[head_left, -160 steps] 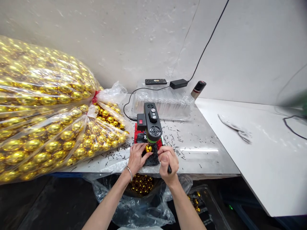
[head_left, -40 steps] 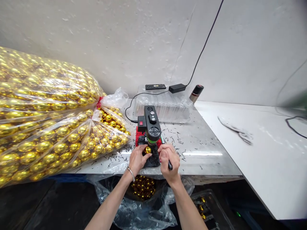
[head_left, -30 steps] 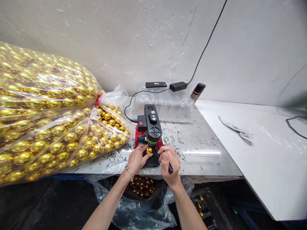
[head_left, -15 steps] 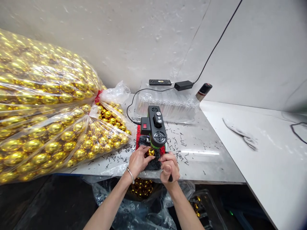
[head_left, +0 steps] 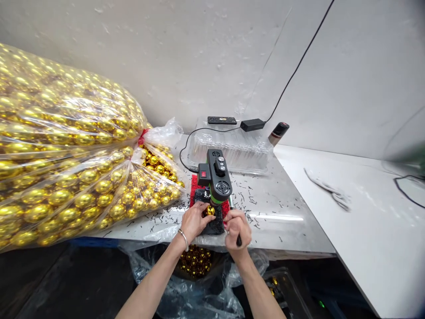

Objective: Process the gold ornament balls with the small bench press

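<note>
A shiny gold ball (head_left: 210, 210) is pinched between the thumb and fingers of my left hand (head_left: 194, 221), beneath the head of a black and green machine (head_left: 219, 177). Under the ball lies a black pad (head_left: 212, 227) on a red mat (head_left: 195, 182). My right hand (head_left: 238, 228) is wrapped round a black-ended lever (head_left: 239, 240) at the machine's right side. The machine has a box with a red switch (head_left: 203, 174). Its underside is partly hidden by my left fingers and the ball.
Big clear bags of gold balls (head_left: 66, 177) fill the left. Behind the machine are stacked clear plastic trays (head_left: 229, 148), a black adapter (head_left: 253, 125) and a spray can (head_left: 279, 134). More gold balls (head_left: 195, 261) lie in an open bag below the table edge. Black scraps litter the table (head_left: 282, 230).
The view has shifted slightly. My left hand still holds the ball under the machine head, and my right hand is still on the lever, slightly farther right.
</note>
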The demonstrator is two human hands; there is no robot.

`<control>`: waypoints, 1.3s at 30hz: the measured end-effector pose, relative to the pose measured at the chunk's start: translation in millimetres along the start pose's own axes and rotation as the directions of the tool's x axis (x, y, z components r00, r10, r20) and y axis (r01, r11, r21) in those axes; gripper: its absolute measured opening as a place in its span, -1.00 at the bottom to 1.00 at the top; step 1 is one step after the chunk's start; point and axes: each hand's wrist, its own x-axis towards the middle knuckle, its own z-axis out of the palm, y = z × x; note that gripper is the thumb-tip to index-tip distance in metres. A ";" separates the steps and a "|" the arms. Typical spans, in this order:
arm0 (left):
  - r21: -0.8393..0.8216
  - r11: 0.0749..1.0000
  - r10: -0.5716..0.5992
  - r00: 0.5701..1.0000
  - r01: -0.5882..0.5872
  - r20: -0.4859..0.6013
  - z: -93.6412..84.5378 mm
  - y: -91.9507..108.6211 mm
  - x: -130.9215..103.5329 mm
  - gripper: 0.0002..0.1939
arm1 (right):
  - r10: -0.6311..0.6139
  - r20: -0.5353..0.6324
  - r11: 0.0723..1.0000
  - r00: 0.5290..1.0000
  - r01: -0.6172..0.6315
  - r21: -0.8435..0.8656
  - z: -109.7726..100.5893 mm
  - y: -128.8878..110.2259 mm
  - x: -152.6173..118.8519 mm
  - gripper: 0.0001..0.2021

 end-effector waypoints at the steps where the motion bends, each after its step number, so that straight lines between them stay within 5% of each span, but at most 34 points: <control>1: -0.034 0.999 0.002 1.000 -0.003 -0.016 -1.7 -0.3 -1.7 -0.65 | 0.039 -0.025 0.999 0.999 -0.039 0.022 -2.1 -6.4 8.6 -0.70; 5: -0.284 0.958 -0.056 0.997 0.039 -0.049 -4.7 -10.0 -31.2 -0.62 | 0.157 0.005 0.987 0.988 -0.157 0.032 -8.2 -25.7 36.0 -0.69; 8: -0.551 0.791 -0.134 0.954 0.267 0.269 11.3 -26.8 -72.1 -0.61 | 0.136 0.003 0.990 0.991 -0.136 0.035 -7.3 -28.5 37.7 -0.69; 10: -0.628 0.596 -0.177 0.845 0.500 0.504 32.7 -40.6 -98.0 -0.55 | 0.117 -0.010 0.992 0.993 -0.117 0.038 -5.4 -26.9 32.8 -0.69; 12: -0.649 0.320 -0.312 0.723 0.691 0.617 56.2 -54.2 -116.6 -0.50 | 0.107 -0.018 0.994 0.994 -0.106 0.032 -4.1 -24.9 28.1 -0.69; 14: -0.638 0.031 -0.430 0.587 0.769 0.686 72.6 -64.4 -127.0 -0.49 | 0.099 -0.013 0.995 0.995 -0.098 0.018 -4.1 -23.8 26.0 -0.69; 16: -0.617 -0.157 -0.427 0.510 0.771 0.746 75.4 -67.7 -131.2 -0.55 | 0.088 0.002 0.996 0.996 -0.088 0.012 -4.8 -23.4 25.8 -0.69; 18: -0.627 -0.235 -0.316 0.552 0.742 0.772 63.6 -62.7 -130.8 -0.64 | 0.079 0.009 0.997 0.997 -0.079 0.014 -5.1 -23.2 26.0 -0.70; 21: -0.721 -0.232 -0.147 0.709 0.653 0.690 29.0 -43.6 -122.0 -0.51 | 0.083 -0.003 0.996 0.997 -0.083 0.014 -4.2 -22.6 25.1 -0.71; 27: -0.894 0.078 -0.185 0.888 0.440 0.421 -22.1 -12.1 -79.9 -0.44 | 0.080 0.004 0.997 0.997 -0.080 0.007 -3.9 -21.2 23.4 -0.71; 32: -0.915 0.277 -0.310 0.929 0.293 0.203 -21.4 -9.1 -55.2 -0.27 | 0.081 0.029 0.997 0.996 -0.081 -0.008 -5.9 -21.2 23.5 -0.71; 39: -0.930 0.232 -0.296 0.931 0.287 0.213 -19.9 -12.2 -51.3 -0.43 | 0.087 0.031 0.996 0.996 -0.087 0.001 -5.5 -20.3 21.4 -0.71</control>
